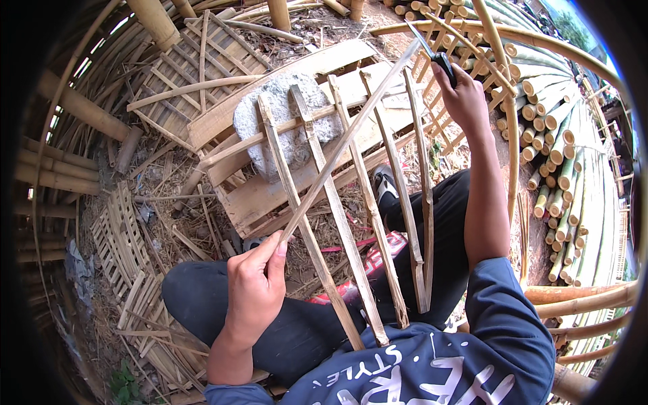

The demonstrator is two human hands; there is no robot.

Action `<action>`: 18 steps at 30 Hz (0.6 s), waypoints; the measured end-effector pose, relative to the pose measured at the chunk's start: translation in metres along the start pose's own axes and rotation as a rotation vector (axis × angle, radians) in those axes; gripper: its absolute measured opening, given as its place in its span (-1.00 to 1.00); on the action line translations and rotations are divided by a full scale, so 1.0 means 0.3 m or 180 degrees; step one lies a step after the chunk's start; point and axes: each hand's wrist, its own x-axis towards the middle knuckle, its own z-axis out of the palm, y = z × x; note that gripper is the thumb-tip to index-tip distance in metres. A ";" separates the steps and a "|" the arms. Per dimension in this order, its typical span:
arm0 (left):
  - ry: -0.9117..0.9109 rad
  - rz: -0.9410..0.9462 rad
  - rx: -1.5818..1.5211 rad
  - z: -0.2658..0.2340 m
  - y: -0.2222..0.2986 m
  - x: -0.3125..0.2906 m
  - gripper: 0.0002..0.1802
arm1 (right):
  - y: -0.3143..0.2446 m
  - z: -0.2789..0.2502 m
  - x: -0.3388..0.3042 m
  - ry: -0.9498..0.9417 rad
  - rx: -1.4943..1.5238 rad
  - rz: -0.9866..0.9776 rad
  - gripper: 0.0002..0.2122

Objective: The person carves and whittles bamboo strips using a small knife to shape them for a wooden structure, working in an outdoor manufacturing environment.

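Note:
My left hand (pixel 255 287) pinches the near end of a long bamboo strip (pixel 347 138), which slants up to the far right. In my raised right hand (pixel 466 101) is a knife (pixel 442 66) with a black handle. Its blade points up and left, at the strip's far end; whether they touch I cannot tell. Under the strip, several bamboo slats (pixel 356 177) fan toward my lap, set across a thinner crosspiece (pixel 253 140). Their far part lies over a rough grey stone block (pixel 317 91), and their near ends reach my shirt.
Wooden planks (pixel 253 202) lie under and around the stone. Slatted bamboo panels (pixel 196 67) lean at the far left, with another lattice piece (pixel 121 233) nearer. Cut bamboo poles (pixel 567 155) are stacked on the right behind a curved bamboo rail (pixel 511 135). Scraps litter the ground.

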 end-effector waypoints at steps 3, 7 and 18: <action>0.0189 -0.0073 -0.0282 -0.035 0.041 -0.010 -0.72 | 0.061 0.008 0.034 0.0324 -0.0255 0.0348 -0.43; 0.0246 -0.0268 -0.0012 -0.066 0.021 0.019 -0.75 | 0.106 -0.033 0.022 0.0728 0.0523 0.0310 -0.47; 0.0176 -0.0114 0.0065 0.002 -0.004 0.036 -0.72 | -0.252 0.042 -0.218 -0.0787 0.0679 -0.1601 -0.55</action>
